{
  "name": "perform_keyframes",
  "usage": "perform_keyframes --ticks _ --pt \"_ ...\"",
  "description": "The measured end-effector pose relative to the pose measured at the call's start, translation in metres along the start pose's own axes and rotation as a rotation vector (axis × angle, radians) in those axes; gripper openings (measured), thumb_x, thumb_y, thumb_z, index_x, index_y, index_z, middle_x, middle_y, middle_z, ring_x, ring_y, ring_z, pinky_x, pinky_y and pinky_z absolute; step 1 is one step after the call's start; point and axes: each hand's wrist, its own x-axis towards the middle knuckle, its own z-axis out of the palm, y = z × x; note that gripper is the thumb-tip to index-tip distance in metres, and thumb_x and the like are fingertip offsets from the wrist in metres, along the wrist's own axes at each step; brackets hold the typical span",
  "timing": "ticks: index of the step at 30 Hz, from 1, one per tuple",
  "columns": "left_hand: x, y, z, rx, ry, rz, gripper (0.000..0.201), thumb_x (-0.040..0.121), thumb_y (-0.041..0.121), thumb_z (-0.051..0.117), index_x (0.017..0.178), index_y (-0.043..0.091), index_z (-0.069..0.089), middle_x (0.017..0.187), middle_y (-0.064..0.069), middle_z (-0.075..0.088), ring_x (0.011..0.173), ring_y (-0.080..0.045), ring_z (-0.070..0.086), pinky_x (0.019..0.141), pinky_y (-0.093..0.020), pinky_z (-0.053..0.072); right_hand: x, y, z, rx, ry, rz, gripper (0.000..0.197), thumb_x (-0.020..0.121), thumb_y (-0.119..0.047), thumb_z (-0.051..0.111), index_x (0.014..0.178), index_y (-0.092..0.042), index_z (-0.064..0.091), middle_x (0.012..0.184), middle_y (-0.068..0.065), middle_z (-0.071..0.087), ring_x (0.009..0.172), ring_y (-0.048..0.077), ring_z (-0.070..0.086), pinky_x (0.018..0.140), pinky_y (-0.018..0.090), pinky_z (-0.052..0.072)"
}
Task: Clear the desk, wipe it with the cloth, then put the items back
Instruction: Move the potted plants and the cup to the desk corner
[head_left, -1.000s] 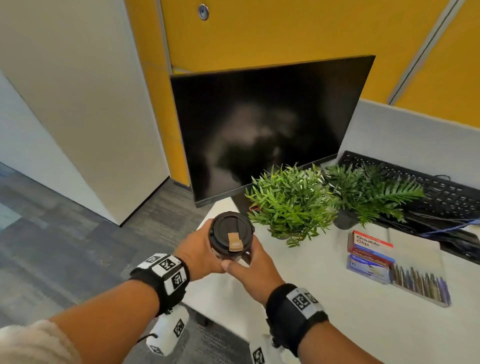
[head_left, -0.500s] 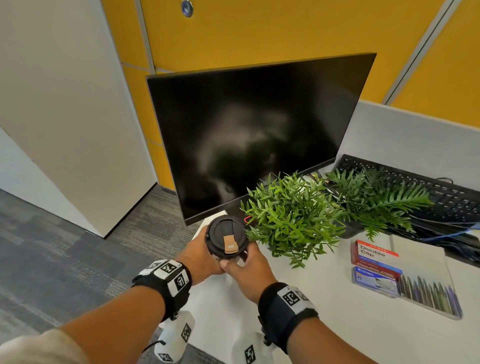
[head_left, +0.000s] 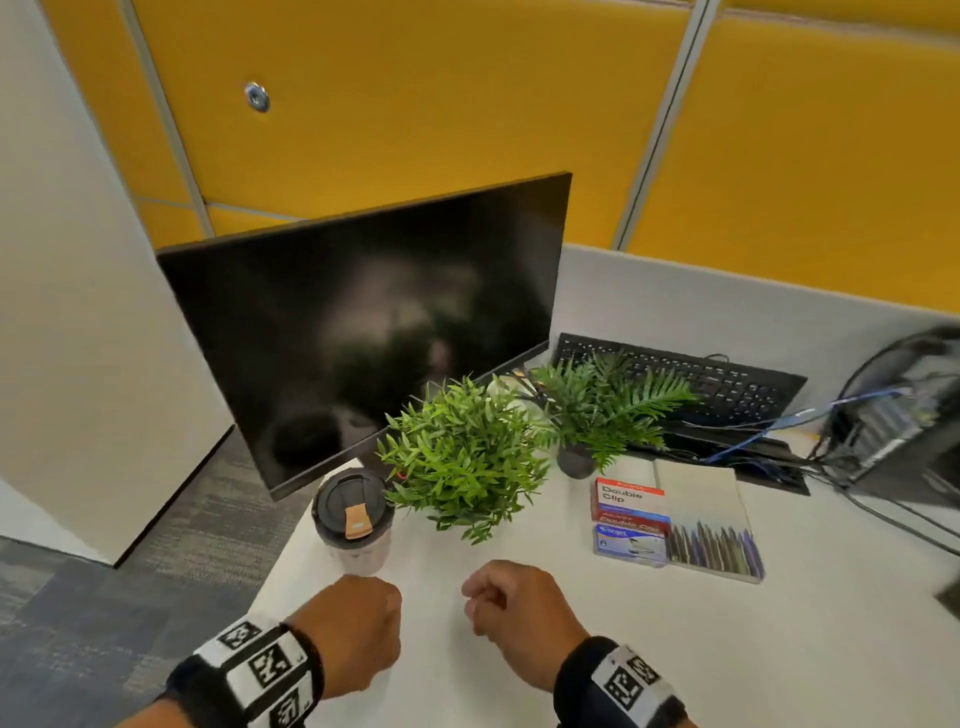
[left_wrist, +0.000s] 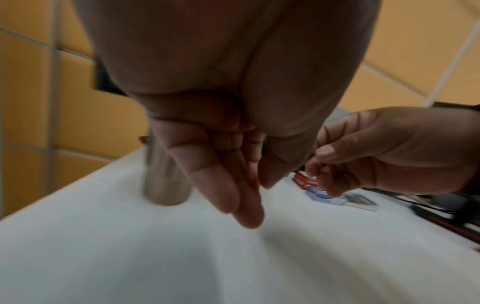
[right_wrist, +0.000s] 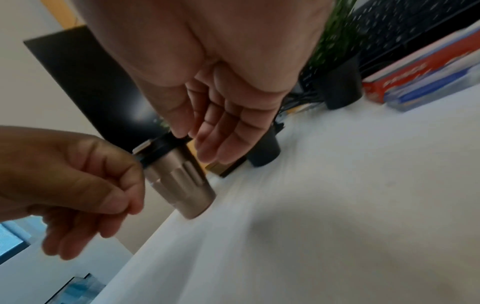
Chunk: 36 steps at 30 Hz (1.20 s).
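A beige travel mug (head_left: 354, 522) with a black lid stands upright near the left front corner of the white desk (head_left: 571, 654), just in front of the monitor. In the right wrist view the mug (right_wrist: 182, 185) stands free of both hands. My left hand (head_left: 363, 618) hovers just in front of it, fingers loosely curled and holding nothing; the left wrist view shows its fingers (left_wrist: 233, 197) hanging over the desk. My right hand (head_left: 498, 605) hovers beside it, also loosely curled and holding nothing. I see no cloth.
A black monitor (head_left: 363, 338) stands at the back left. Two potted plants (head_left: 467, 457) (head_left: 608, 410) stand mid-desk. A keyboard (head_left: 701, 379), clip boxes (head_left: 628, 501), a pen pack (head_left: 711, 545) and cables lie to the right. The desk edge drops to carpet on the left.
Both hands held the mug in the air before. Now the mug stands on the desk and both hands have let go and drawn back toward me.
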Motion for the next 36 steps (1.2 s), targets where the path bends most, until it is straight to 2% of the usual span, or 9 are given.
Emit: perform_keyframes --ticks 8,13,16,18,21,26,29,34,36 --pt "0.035 0.166 0.001 -0.252 0.143 0.261 0.019 0.085 0.025 0.052 0.094 0.017 0.066 0.094 0.000 0.071 0.071 -0.011 0.057 0.075 -0.026 0.053 -0.027 0.047 -0.121 0.016 0.219 0.060 0.013 0.086 -0.009 0.060 0.077 -0.014 0.068 0.077 0.003 0.067 0.059 0.009 0.060 0.058 0.021 0.053" --pt "0.115 0.218 0.012 -0.521 0.243 0.069 0.026 0.086 0.027 0.055 0.110 0.020 0.062 0.106 -0.003 0.067 0.077 -0.017 0.056 0.075 -0.023 0.049 0.020 0.087 -0.185 0.040 0.372 0.085 0.020 0.085 -0.004 0.058 0.075 -0.019 0.068 0.080 0.001 0.069 0.070 0.017 0.065 0.062 0.029 0.057" --pt "0.162 0.228 0.012 -0.664 0.290 -0.095 0.038 0.088 0.028 0.056 0.121 0.010 0.053 0.108 -0.010 0.063 0.089 -0.025 0.061 0.078 -0.029 0.049 0.061 0.112 -0.210 0.017 0.380 0.139 0.016 0.085 -0.011 0.061 0.095 -0.021 0.067 0.095 0.000 0.069 0.087 0.017 0.065 0.072 0.029 0.055" --pt "0.189 0.228 0.008 -0.681 0.374 -0.186 0.044 0.086 0.031 0.059 0.125 0.012 0.050 0.115 -0.008 0.060 0.101 -0.024 0.060 0.083 -0.027 0.048 0.085 0.117 -0.221 -0.012 0.324 0.143 0.031 0.085 -0.011 0.063 0.115 -0.017 0.062 0.109 0.002 0.065 0.099 0.017 0.062 0.073 0.019 0.049" --pt "0.224 0.221 0.002 -0.846 0.455 -0.224 0.051 0.070 0.035 0.065 0.117 0.019 0.055 0.114 -0.007 0.065 0.100 -0.024 0.064 0.091 -0.035 0.053 0.123 0.120 -0.231 -0.200 0.263 0.068 0.053 0.077 -0.021 0.071 0.128 -0.022 0.055 0.121 0.001 0.061 0.110 0.019 0.059 0.088 0.024 0.047" --pt "0.258 0.212 -0.008 -0.787 0.498 -0.062 0.030 0.076 0.035 0.069 0.105 0.025 0.066 0.104 0.010 0.069 0.099 -0.010 0.064 0.088 -0.029 0.050 0.169 0.123 -0.234 -0.198 0.113 -0.061 0.056 0.069 -0.031 0.083 0.119 -0.028 0.058 0.112 -0.010 0.064 0.105 0.013 0.061 0.091 0.031 0.051" --pt "0.266 0.217 -0.018 -0.746 0.479 -0.001 0.014 0.087 0.013 0.062 0.099 0.011 0.070 0.099 -0.002 0.071 0.094 -0.018 0.064 0.087 -0.032 0.051 0.179 0.118 -0.231 -0.193 0.016 -0.048 0.039 0.072 -0.026 0.083 0.104 -0.028 0.060 0.108 -0.008 0.067 0.099 0.013 0.063 0.089 0.027 0.051" --pt "0.265 0.219 -0.016 -0.822 0.491 -0.009 0.045 0.079 0.034 0.074 0.113 0.005 0.064 0.115 -0.013 0.066 0.110 -0.032 0.061 0.098 -0.046 0.049 0.179 0.125 -0.229 -0.353 0.016 -0.175 0.034 0.083 -0.013 0.072 0.115 -0.012 0.060 0.114 0.011 0.066 0.107 0.027 0.063 0.093 0.037 0.053" --pt "0.262 0.219 -0.010 -0.907 0.516 0.019 0.051 0.076 0.041 0.075 0.114 0.008 0.064 0.116 -0.013 0.066 0.112 -0.034 0.061 0.099 -0.048 0.049 0.173 0.126 -0.228 -0.372 0.034 -0.191 0.036 0.080 -0.023 0.076 0.113 -0.019 0.061 0.108 -0.001 0.066 0.097 0.013 0.064 0.086 0.025 0.054"
